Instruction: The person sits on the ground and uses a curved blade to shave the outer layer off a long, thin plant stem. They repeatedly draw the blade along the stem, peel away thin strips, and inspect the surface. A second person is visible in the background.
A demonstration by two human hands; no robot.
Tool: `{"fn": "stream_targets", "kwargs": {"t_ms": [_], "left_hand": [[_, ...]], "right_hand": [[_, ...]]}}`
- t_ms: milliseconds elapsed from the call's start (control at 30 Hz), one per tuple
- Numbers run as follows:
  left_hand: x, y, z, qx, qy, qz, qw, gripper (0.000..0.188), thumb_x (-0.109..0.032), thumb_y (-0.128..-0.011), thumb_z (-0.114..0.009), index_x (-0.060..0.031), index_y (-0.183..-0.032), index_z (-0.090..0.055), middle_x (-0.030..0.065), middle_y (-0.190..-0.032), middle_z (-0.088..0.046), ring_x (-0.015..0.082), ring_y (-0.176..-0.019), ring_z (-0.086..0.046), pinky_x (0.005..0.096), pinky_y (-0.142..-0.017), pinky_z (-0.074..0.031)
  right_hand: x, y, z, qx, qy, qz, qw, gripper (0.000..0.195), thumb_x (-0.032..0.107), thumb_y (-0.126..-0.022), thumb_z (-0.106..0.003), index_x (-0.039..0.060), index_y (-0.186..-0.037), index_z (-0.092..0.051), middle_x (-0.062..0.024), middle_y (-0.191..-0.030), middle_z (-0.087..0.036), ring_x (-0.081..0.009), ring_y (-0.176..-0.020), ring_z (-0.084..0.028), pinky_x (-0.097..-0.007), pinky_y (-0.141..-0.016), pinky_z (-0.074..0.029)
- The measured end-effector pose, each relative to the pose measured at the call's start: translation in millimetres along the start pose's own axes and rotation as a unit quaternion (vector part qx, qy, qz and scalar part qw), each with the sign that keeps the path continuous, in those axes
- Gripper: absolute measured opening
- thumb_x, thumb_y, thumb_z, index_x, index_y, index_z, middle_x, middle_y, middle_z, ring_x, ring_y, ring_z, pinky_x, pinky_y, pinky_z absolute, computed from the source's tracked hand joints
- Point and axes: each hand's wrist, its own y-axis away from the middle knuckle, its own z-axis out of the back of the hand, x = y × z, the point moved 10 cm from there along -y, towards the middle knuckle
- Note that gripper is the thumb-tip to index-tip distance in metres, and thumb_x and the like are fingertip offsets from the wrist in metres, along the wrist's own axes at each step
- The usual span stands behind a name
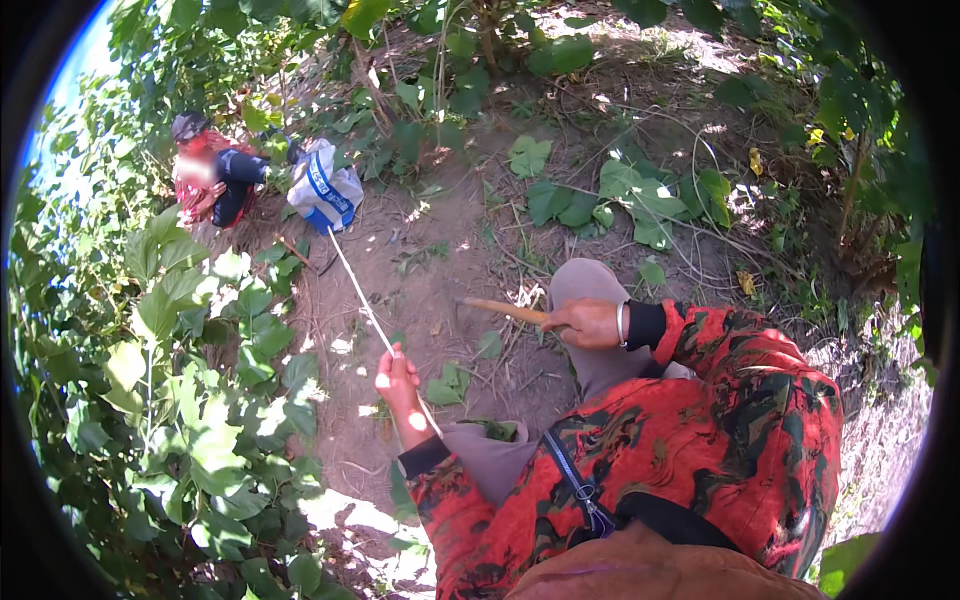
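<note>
My left hand [397, 379] grips a long, thin, pale stick [363, 292]. One end of it lies against my wrist; the far end reaches out toward a white-and-blue sack [306, 196]. Whether the tip touches the sack, I cannot tell. My right hand [591, 324], with a bangle at the wrist, is closed around the wooden handle [504, 307] of a hand tool, just over my raised knee [589, 277]. At the handle's far end a narrow dark metal blade [456, 313] points at the bare soil; its full shape is blurred.
Another person [244, 166] crouches beside the sack at the upper left. Dense leafy plants [187, 420] crowd the left side. Broad-leaved vines [637, 195] trail over the soil [420, 262] at the upper right, and a woody stem [489, 37] rises at the top.
</note>
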Motion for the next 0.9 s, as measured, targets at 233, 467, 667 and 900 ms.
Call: {"fn": "stream_targets", "kwargs": {"t_ms": [233,467,667,900], "left_hand": [[-4,1,7,-0.002,-0.009,-0.005,1.0,0.023,-0.011,-0.089,-0.052,0.0004,-0.108,-0.059,0.0008,-0.06,-0.051,0.0056,-0.044,-0.041,0.0186,-0.04,-0.031],[12,-8,11,0.008,0.013,0.001,1.0,0.023,-0.011,-0.089,-0.053,-0.0001,-0.109,-0.059,0.0005,-0.06,-0.052,0.0053,-0.044,-0.042,0.019,-0.039,-0.032],[10,-5,12,-0.001,0.0,0.018,1.0,0.023,-0.011,-0.089,-0.054,-0.0008,-0.109,-0.059,0.0004,-0.06,-0.052,0.0052,-0.044,-0.042,0.0195,-0.039,-0.032],[12,-3,12,-0.003,-0.013,0.026,1.0,0.022,-0.015,-0.091,-0.053,-0.0029,-0.108,-0.06,-0.0003,-0.059,-0.051,0.005,-0.041,-0.04,0.0189,-0.037,-0.029]], "right_hand": [[-10,19,-61,0.075,-0.016,0.016,0.997,0.032,0.014,-0.077,-0.05,0.0052,-0.105,-0.063,-0.0181,-0.084,-0.065,-0.0316,-0.078,-0.063,-0.0402,-0.074,-0.048],[0,20,-55,0.148,-0.076,-0.078,0.983,0.035,0.016,-0.076,-0.05,0.0031,-0.107,-0.062,-0.0193,-0.101,-0.059,-0.0345,-0.097,-0.056,-0.0395,-0.087,-0.045],[7,21,-51,0.109,-0.083,-0.025,0.99,0.038,0.02,-0.078,-0.057,0.0032,-0.111,-0.059,-0.0182,-0.105,-0.056,-0.034,-0.102,-0.053,-0.039,-0.09,-0.043],[25,26,-43,0.09,-0.081,0.034,0.992,0.045,0.029,-0.076,-0.068,-0.0006,-0.11,-0.059,-0.02,-0.104,-0.058,-0.0343,-0.1,-0.055,-0.0392,-0.087,-0.044]]}}
